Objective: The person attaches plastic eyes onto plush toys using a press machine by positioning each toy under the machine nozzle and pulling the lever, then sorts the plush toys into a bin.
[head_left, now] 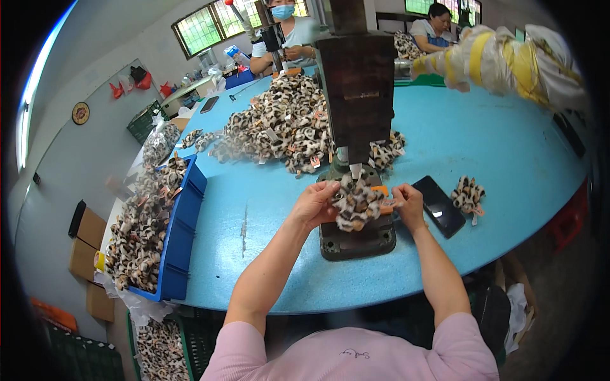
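Observation:
A small furry spotted plush piece [356, 208] in white, black and brown is at the foot of a dark bench press [357, 89], just under its pale tip. My left hand [314, 204] pinches the plush by its left side. On the other side, my right hand [408, 204] has its fingers closed at a small tag [389, 203] by the plush's right edge. Behind the plush, an orange part [381, 190] shows on the press. Below it sits the dark press base [357, 244], partly covered by the plush.
Similar plush pieces form a big pile [279, 120] behind the press and fill a blue crate [170, 247] on the left. A black phone [440, 206] and one plush [467, 195] lie to the right. Two people sit across the blue table [254, 190], one at another press [272, 38].

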{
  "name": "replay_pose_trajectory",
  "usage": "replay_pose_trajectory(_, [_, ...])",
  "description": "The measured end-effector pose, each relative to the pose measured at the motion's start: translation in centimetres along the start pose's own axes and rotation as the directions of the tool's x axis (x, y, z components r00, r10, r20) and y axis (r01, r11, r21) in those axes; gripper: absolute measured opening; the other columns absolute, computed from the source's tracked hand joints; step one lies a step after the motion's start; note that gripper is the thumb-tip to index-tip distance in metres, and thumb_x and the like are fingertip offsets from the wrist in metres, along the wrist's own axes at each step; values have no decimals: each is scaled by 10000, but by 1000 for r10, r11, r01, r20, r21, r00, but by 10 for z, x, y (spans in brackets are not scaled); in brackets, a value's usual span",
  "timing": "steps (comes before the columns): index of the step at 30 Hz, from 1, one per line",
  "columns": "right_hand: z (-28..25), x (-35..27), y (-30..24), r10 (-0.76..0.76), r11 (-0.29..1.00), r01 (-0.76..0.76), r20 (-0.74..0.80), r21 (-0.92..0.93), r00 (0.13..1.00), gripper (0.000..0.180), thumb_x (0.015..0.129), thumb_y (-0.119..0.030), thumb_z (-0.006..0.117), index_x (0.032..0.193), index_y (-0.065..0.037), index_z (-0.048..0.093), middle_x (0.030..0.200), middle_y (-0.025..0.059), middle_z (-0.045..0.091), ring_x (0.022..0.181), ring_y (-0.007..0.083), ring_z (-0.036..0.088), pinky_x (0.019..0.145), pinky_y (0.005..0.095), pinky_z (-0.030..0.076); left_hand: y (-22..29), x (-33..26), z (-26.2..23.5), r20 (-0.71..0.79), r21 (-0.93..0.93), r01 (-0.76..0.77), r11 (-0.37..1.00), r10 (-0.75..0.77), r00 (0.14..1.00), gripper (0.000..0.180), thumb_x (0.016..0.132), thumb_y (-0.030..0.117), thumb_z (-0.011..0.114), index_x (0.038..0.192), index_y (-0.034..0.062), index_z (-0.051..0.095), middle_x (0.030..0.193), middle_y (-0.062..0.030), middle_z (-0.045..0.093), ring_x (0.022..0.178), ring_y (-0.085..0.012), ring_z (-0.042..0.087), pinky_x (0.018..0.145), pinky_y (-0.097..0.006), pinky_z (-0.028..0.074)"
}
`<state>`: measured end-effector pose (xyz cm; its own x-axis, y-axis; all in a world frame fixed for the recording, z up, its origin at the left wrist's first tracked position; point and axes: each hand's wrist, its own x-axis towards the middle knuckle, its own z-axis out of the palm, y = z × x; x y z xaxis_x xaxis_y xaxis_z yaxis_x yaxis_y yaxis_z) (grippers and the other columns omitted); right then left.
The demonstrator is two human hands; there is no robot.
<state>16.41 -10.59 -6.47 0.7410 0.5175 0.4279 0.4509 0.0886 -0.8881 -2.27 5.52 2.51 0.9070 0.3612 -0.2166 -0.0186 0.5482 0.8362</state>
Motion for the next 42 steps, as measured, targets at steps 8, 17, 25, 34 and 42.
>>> replay_pose_trajectory(8, [2, -8, -12, -22, 1000, 22, -14, -7, 1000, 213, 793, -166, 567, 664, 4, 556, 530, 37, 538, 493, 61, 485, 460, 241, 378, -12, -26, 6, 15, 188, -259, 947, 261, 965, 125, 866, 132, 506, 876, 10, 535, 848, -58, 561, 663, -115, 513, 492, -212, 414])
replay_pose_trajectory(17, [-8, -8, -34, 125, 939, -141, 71, 314, 990, 216, 846, -200, 530, 695, -45, 549, 565, -6, 529, 483, 44, 455, 432, 196, 345, 10, -57, 10, 39, 473, -197, 859, 203, 978, 176, 867, 108, 461, 936, -17, 562, 800, -31, 593, 706, -111, 546, 626, -251, 443])
replay_pose_trajectory(25, [3, -6, -118, 188, 846, -488, 736, 215, 650, 244, 885, -247, 481, 939, -38, 595, 776, -28, 569, 632, 23, 494, 538, 163, 413, -9, -54, 17, 162, 232, -170, 958, 135, 977, 177, 817, 145, 585, 896, -13, 578, 769, -57, 619, 597, -85, 581, 479, -192, 474])
replay_pose_trajectory(34, [0, -32, -99, 226, 628, -684, 754, 372, 617, 37, 782, -29, 543, 768, -32, 576, 787, 17, 584, 696, 71, 548, 631, 201, 457, -17, -53, 31, 70, 606, -194, 771, 191, 979, 142, 747, 74, 642, 670, 63, 523, 634, 53, 507, 576, -32, 450, 545, -184, 385])
replay_pose_trajectory(42, [15, -8, -98, 94, 838, -391, 605, 381, 791, 101, 748, 21, 581, 818, -30, 530, 803, 16, 585, 731, 62, 555, 657, 194, 459, -23, -26, 18, 152, -42, -212, 976, 216, 965, 207, 722, 9, 589, 661, 113, 421, 666, 25, 500, 588, -59, 471, 545, -201, 402])
